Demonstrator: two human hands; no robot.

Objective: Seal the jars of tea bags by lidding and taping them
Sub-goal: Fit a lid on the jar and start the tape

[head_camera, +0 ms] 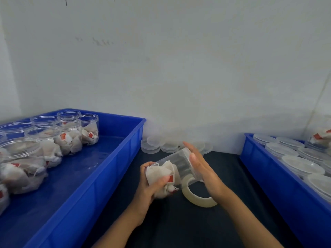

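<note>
A clear plastic jar (176, 164) of white tea bags with red tags lies tilted on its side above the dark table. My left hand (152, 183) grips its lower end, fingers curled round it. My right hand (202, 169) lies flat, fingers straight, against the jar's upper end, where a clear lid seems to sit. Under the jar a roll of clear tape (198, 197) lies flat on the table. Loose clear lids (155, 144) are piled by the wall behind the jar.
A blue crate (111, 169) on the left holds several open jars of tea bags (71, 138). A second blue crate (279, 185) on the right holds several lidded jars (302, 165). A white wall stands close behind the dark table (179, 224).
</note>
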